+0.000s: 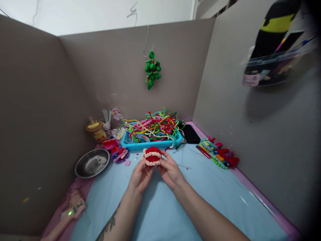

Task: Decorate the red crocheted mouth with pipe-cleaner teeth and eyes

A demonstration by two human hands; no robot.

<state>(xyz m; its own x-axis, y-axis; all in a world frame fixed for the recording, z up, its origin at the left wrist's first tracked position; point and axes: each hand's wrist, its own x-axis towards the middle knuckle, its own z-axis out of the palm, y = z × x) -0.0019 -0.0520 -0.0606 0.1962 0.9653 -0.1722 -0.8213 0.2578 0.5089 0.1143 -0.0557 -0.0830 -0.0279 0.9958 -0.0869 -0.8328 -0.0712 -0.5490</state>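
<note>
Both hands hold up a small red pipe-cleaner mouth with white teeth (152, 156) over the light blue mat (175, 207). My left hand (140, 175) pinches its lower left side, fingers closed. My right hand (169, 169) grips its right side, thumb and fingers pressed on it. Just behind it stands a blue tray (150, 144) heaped with tangled pipe cleaners of many colours.
A metal bowl (92, 162) sits at the left, with a pink glue gun (67, 214) nearer me. Finished colourful figures lie at left (117, 152) and right (219, 154). A black phone (191, 134) lies by the tray. A green figure (152, 69) hangs on the back wall. Grey partitions enclose the desk.
</note>
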